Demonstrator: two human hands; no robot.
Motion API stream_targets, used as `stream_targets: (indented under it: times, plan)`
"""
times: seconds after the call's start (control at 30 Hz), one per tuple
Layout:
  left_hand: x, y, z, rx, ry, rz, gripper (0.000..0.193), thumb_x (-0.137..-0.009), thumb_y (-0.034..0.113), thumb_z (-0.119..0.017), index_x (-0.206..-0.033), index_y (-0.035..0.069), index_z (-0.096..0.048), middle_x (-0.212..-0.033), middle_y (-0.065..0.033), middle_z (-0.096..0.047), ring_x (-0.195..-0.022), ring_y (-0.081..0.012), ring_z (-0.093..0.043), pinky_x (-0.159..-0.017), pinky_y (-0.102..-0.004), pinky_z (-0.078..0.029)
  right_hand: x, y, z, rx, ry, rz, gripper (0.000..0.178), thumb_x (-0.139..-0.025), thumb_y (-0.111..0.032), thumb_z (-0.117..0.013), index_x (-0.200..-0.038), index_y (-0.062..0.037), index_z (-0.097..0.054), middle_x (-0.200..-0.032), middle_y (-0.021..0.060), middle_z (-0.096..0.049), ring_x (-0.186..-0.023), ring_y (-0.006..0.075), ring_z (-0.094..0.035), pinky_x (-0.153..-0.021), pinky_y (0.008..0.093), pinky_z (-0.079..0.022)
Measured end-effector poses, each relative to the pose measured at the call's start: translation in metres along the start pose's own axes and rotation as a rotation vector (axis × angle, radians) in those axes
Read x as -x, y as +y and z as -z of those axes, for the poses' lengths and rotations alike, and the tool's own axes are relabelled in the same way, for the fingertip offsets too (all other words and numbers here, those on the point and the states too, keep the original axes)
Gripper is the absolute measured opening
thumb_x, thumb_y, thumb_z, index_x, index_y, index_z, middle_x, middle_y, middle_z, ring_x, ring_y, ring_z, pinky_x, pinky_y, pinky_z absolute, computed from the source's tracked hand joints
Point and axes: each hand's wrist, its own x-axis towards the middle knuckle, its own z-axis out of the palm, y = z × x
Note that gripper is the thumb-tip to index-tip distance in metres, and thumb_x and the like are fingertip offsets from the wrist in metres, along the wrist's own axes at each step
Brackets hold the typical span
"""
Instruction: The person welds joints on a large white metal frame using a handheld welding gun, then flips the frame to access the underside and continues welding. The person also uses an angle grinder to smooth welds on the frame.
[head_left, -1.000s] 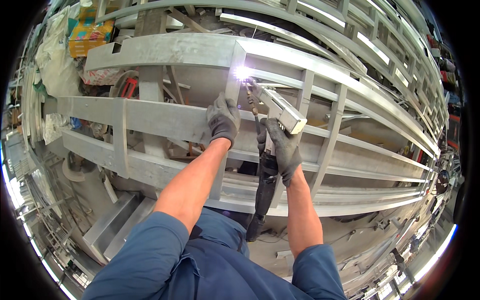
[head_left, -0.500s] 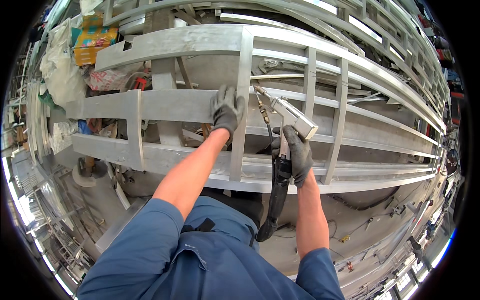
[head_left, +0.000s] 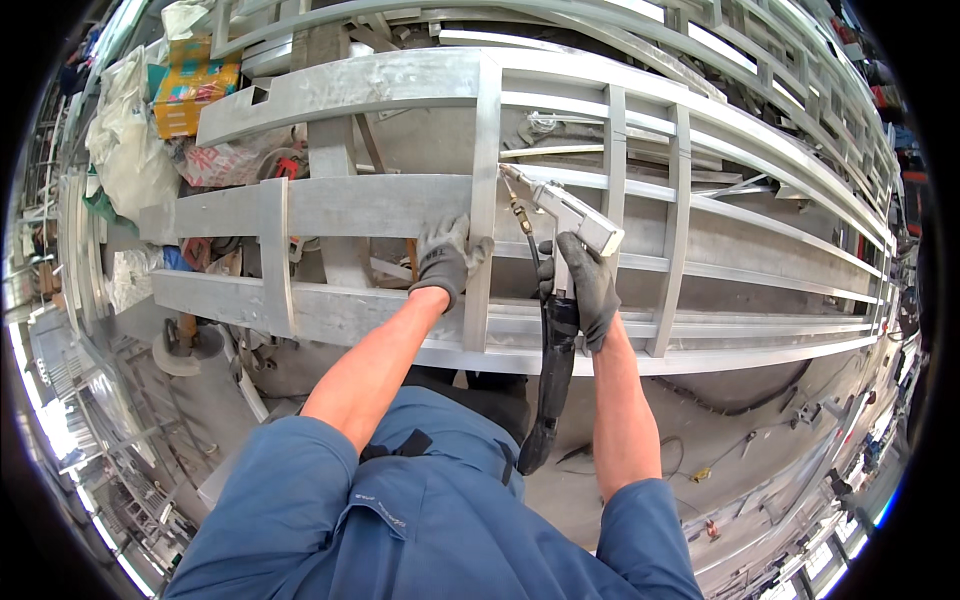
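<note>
A pistol-shaped handheld welding gun point(head_left: 578, 219), with a silver-white body and a brass-coloured nozzle, is in my right hand point(head_left: 590, 285), its gloved fingers wrapped round the grip. The nozzle tip points up and left at the upright crosspiece point(head_left: 484, 200) of a silver metal frame. From the grip a black-sleeved cable point(head_left: 556, 380) hangs down toward me. My left hand point(head_left: 443, 260), in a grey glove, lies with fingers stretched out at the near edge of the wide middle beam point(head_left: 370, 205). Its thumb reaches to the crosspiece.
More metal frames and loose bars point(head_left: 600, 50) lie beyond this one. At the far left are a yellow taped box point(head_left: 195, 98) and pale plastic sheeting point(head_left: 130, 140). A round bucket-like container point(head_left: 190, 345) stands on the floor at left. Cables point(head_left: 740, 405) trail across the floor at right.
My left hand has slid nearer to me along the crosspiece, from over the middle beam to its near edge. The welding gun has shifted slightly left, still in my right hand.
</note>
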Motion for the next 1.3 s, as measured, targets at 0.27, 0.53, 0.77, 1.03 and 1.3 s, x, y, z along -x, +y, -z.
stream_targets:
  times: [0.27, 0.53, 0.77, 1.03, 1.3]
  plan:
    - [-0.003, 0.000, 0.006, 0.070, -0.133, 0.013, 0.061, -0.089, 0.051, -0.065, -0.131, 0.007, -0.064, -0.135, -0.0144, -0.061, -0.126, -0.0379, -0.054, -0.115, -0.0485, -0.035, -0.002, 0.000, 0.001, -0.037, -0.032, -0.048, 0.040, -0.094, -0.045, -0.067, -0.105, -0.0062, -0.067, -0.081, 0.0054, -0.066, -0.068, 0.0126, -0.064, -0.057, 0.0283, -0.051]
    - [0.002, 0.000, 0.006, 0.026, -0.032, -0.019, 0.060, -0.089, 0.052, -0.065, -0.130, 0.008, -0.064, -0.135, -0.0146, -0.061, -0.126, -0.0385, -0.054, -0.116, -0.0494, -0.034, 0.003, 0.003, 0.004, 0.047, -0.024, -0.023, 0.046, -0.094, -0.050, -0.066, -0.107, -0.0064, -0.068, -0.080, 0.0061, -0.065, -0.069, 0.0138, -0.064, -0.059, 0.0295, -0.052]
    - [-0.001, 0.001, 0.010, 0.042, -0.039, -0.060, 0.054, -0.090, 0.050, -0.064, -0.123, 0.007, -0.067, -0.129, -0.0142, -0.063, -0.120, -0.0377, -0.056, -0.110, -0.0483, -0.039, 0.003, 0.010, 0.005, 0.078, -0.034, 0.010, 0.049, -0.094, -0.052, -0.064, -0.107, -0.0048, -0.068, -0.080, 0.0063, -0.065, -0.069, 0.0142, -0.064, -0.058, 0.0301, -0.052]
    - [-0.003, -0.006, 0.019, 0.159, -0.121, -0.047, 0.041, -0.096, 0.041, -0.060, -0.125, 0.014, -0.067, -0.130, -0.0131, -0.063, -0.120, -0.0370, -0.056, -0.108, -0.0471, -0.041, 0.008, 0.012, 0.002, 0.040, -0.024, 0.000, 0.045, -0.095, -0.046, -0.064, -0.109, -0.0033, -0.067, -0.080, 0.0074, -0.066, -0.069, 0.0157, -0.065, -0.059, 0.0316, -0.052]
    - [-0.012, -0.024, 0.004, 0.239, -0.163, -0.071, 0.040, -0.099, 0.039, -0.056, -0.127, 0.012, -0.067, -0.134, -0.0114, -0.062, -0.120, -0.0372, -0.059, -0.105, -0.0448, -0.045, 0.025, 0.029, 0.010, -0.054, 0.018, 0.071, 0.041, -0.098, -0.040, -0.065, -0.110, -0.0006, -0.065, -0.074, 0.0063, -0.066, -0.059, 0.0130, -0.063, -0.052, 0.0252, -0.051]
